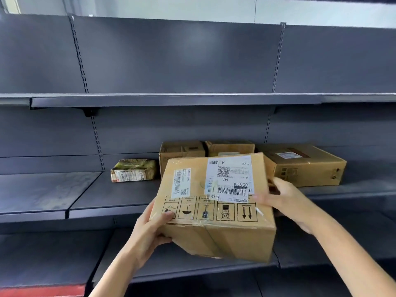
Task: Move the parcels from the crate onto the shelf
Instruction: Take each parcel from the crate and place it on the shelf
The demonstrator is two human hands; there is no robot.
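Observation:
I hold a brown cardboard parcel (pixel 192 211) with white shipping labels and handling symbols on its top, in front of the middle shelf (pixel 85 202). My left hand (pixel 150 230) grips its near left corner, thumb on top. My right hand (pixel 287 200) clasps its right side. The parcel tilts, its far end higher, over the shelf's front edge. Behind it on the shelf stand two small cardboard boxes (pixel 182 150) (pixel 230 146). A larger cardboard box (pixel 304 166) sits to the right and a yellow-green taped packet (pixel 134 169) to the left. The crate is out of view.
The dark grey metal shelving fills the view. An upper shelf (pixel 171 100) runs above with nothing on it. A lower shelf (pixel 120 271) lies beneath the parcel. A red edge (pixel 42 290) shows at the bottom left. Slotted uprights (pixel 96 136) split the back panel.

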